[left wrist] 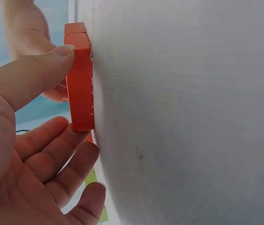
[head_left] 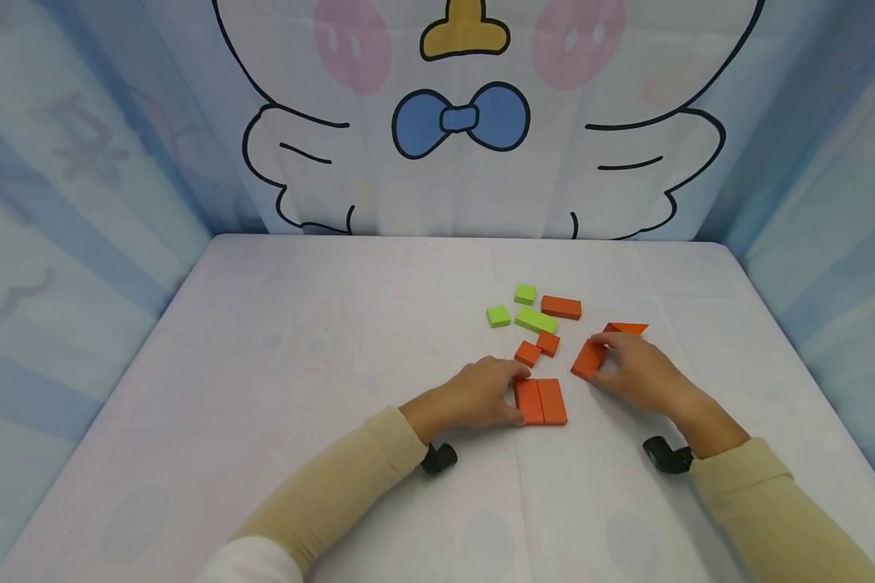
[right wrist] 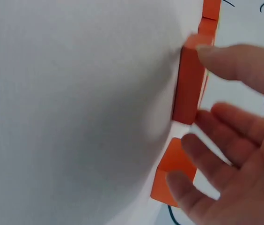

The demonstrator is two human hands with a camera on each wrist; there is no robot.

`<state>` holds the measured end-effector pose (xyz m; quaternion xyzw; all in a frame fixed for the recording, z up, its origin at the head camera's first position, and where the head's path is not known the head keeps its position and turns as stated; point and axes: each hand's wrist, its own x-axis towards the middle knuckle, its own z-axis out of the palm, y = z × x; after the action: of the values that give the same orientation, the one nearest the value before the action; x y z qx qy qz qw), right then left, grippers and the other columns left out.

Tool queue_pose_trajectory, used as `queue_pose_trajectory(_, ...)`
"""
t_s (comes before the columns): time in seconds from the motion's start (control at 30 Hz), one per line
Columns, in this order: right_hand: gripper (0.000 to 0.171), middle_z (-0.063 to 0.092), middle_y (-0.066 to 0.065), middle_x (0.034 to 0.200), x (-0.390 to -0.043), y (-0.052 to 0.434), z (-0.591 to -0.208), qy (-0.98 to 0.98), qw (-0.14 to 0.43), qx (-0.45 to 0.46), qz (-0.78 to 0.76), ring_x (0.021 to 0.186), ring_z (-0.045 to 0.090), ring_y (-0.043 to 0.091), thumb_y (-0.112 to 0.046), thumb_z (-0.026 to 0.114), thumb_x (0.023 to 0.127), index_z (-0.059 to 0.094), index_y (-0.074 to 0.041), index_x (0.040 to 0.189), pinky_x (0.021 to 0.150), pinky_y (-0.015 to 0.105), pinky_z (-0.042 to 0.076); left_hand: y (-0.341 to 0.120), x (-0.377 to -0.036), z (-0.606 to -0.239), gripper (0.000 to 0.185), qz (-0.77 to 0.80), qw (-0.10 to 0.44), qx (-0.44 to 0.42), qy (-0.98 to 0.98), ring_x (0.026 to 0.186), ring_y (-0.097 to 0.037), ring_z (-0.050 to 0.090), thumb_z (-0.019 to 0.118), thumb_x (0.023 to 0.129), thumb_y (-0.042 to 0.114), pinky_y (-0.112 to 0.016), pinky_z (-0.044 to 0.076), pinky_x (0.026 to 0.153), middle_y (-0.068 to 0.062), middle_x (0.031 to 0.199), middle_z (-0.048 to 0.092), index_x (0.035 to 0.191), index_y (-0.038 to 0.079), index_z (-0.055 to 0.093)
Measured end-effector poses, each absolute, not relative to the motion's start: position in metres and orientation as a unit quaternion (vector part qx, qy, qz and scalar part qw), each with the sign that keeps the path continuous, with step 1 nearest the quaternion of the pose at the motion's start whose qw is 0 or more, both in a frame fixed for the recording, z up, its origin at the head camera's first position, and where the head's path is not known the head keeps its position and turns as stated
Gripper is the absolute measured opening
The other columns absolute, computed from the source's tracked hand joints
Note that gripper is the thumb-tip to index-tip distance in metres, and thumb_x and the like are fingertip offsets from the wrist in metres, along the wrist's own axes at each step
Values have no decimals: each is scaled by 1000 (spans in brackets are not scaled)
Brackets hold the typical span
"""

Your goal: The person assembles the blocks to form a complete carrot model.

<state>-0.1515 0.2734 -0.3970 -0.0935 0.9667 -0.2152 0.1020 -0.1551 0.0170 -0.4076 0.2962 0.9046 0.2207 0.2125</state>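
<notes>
Two flat orange-red rectangular blocks (head_left: pixel 540 402) lie side by side, touching, on the white table. My left hand (head_left: pixel 484 395) holds the left one of the pair at its ends, and in the left wrist view the thumb presses one end of this block (left wrist: pixel 80 86) with a finger at the other. Farther right, my right hand (head_left: pixel 642 374) pinches another orange-red block (head_left: pixel 588 360) between thumb and fingers. The right wrist view has that block (right wrist: pixel 188 84) standing close to the tabletop. Just beyond the right fingers lies an orange triangular block (head_left: pixel 627 328), partly hidden by the hand.
Two small orange-red blocks (head_left: pixel 528 354) lie behind the pair. Past them are a long green block (head_left: pixel 535 319), two small green blocks (head_left: pixel 498 316) and an orange-red bar (head_left: pixel 561 307). A printed curtain (head_left: pixel 467 194) hangs along the back edge of the table (head_left: pixel 299 324).
</notes>
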Motion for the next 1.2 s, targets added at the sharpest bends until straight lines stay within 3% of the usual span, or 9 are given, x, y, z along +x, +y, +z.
queue_pose_trajectory(0.27, 69, 49, 30, 138, -148, 276, -399, 960, 125, -95, -230, 126, 45, 46, -23, 76, 88, 46, 8, 142, 102, 63, 36, 18, -154, -407, 62, 206, 200, 315, 905, 124, -17, 52, 79, 88, 30, -29, 41, 102, 0, 137, 59, 142, 11, 55)
queue_pose_trajectory(0.57, 66, 51, 23, 141, -137, 277, -398, 947, 171, -116, -244, 132, 41, 45, -23, 79, 86, 52, -3, 143, 104, 65, 33, 21, -154, -407, 61, 213, 201, 314, 903, 125, -16, 51, 78, 89, 29, -27, 41, 102, 0, 138, 58, 143, 11, 55)
queue_pose_trajectory(1.2, 66, 54, 21, 139, -119, 276, -398, 945, 162, -148, -242, 130, 45, 43, -22, 81, 85, 53, -1, 141, 104, 62, 35, 32, -155, -407, 59, 201, 197, 312, 907, 116, -15, 54, 79, 88, 30, -26, 44, 96, 2, 129, 61, 140, 13, 57)
